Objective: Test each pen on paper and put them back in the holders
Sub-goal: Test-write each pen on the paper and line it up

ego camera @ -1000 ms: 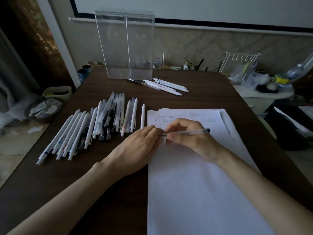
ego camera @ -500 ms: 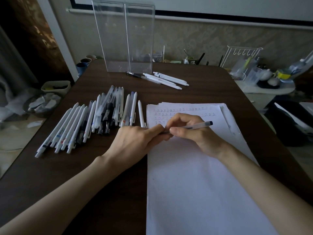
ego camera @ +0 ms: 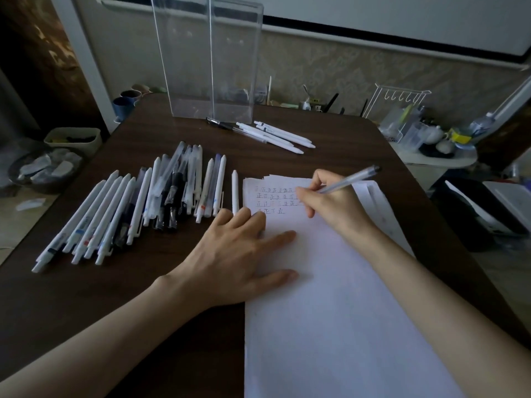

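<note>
1. Right hand (ego camera: 330, 202): fingers curled round a clear ballpoint pen (ego camera: 347, 179), pinching it low on the barrel. The dark capped end points up and to the right. The writing tip is hidden behind the fingers, so contact with the sheet cannot be told.
2. Left hand (ego camera: 241, 254): laid flat with fingers spread and straight, pressing on the left edge of the paper and holding nothing.
3. Paper (ego camera: 330, 326): a white stack on the right half of the table, its lower edge cut off by the frame. Rows of small handwritten marks (ego camera: 273, 199) sit at the top left, their right part covered by the right hand. Edges of lower sheets show along the right side.
4. Pen pile (ego camera: 138, 208): many pens, mostly white with some dark, lying side by side and overlapping left of the paper. The count is unclear.
5. Single white pen (ego camera: 235, 191): lies alone between the pile and the paper.
6. Far pens (ego camera: 275, 135): a few white ones and one black, lying on the table just in front of the holder.
7. Clear acrylic holder (ego camera: 207, 58): upright at the far edge, with two compartments side by side. Its top meets the frame edge.
8. Dark wooden table (ego camera: 86, 297): bears all of the above.
9. White wire rack (ego camera: 399, 104): stands beyond the right corner among dim, indistinct clutter.
</note>
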Demonstrator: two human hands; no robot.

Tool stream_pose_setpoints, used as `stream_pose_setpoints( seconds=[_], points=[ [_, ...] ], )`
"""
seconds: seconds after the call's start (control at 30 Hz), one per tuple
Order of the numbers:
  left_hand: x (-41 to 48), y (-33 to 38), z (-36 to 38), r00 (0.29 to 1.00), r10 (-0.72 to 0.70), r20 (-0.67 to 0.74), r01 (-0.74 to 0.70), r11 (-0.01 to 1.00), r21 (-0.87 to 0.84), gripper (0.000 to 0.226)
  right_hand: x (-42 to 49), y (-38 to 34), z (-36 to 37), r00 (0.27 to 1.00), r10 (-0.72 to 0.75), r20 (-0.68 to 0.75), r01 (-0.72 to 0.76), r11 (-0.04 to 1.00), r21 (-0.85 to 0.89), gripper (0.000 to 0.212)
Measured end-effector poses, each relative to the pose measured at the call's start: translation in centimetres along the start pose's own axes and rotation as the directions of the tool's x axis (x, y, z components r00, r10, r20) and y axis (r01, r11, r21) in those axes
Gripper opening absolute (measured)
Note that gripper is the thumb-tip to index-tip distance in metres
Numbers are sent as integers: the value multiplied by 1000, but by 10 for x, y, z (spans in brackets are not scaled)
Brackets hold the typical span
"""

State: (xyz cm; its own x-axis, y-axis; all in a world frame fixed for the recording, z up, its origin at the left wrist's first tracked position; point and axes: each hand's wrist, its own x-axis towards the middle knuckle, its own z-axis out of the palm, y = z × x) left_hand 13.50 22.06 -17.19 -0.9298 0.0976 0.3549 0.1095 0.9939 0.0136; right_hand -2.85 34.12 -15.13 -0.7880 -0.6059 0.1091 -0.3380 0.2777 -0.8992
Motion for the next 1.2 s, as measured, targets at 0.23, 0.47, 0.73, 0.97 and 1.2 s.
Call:
stream_pose_setpoints(
  seconds=[0.23,0.47,0.73,0.97,1.2],
  points=[
    [1,-1,0,999,-17,43,18,999,-33,65,3,7,20,998,-58,-29,59,998,5,34],
    [1,-1,0,997,-37,71,42,997,-67,66,5,9,21,993,-118,-29,117,993,-35,33],
    [2,-1,-2,995,-44,85,50,996,-78,66,2,6,20,996,-88,-28,87,995,-51,28],
    [2,-1,-2,996,-40,82,47,996,-82,66,4,9,20,994,-105,-42,104,994,-24,30],
    [2,-1,-2,996,-32,79,39,996,-80,66,2,8,20,994,-107,0,107,994,-23,31]
  ],
)
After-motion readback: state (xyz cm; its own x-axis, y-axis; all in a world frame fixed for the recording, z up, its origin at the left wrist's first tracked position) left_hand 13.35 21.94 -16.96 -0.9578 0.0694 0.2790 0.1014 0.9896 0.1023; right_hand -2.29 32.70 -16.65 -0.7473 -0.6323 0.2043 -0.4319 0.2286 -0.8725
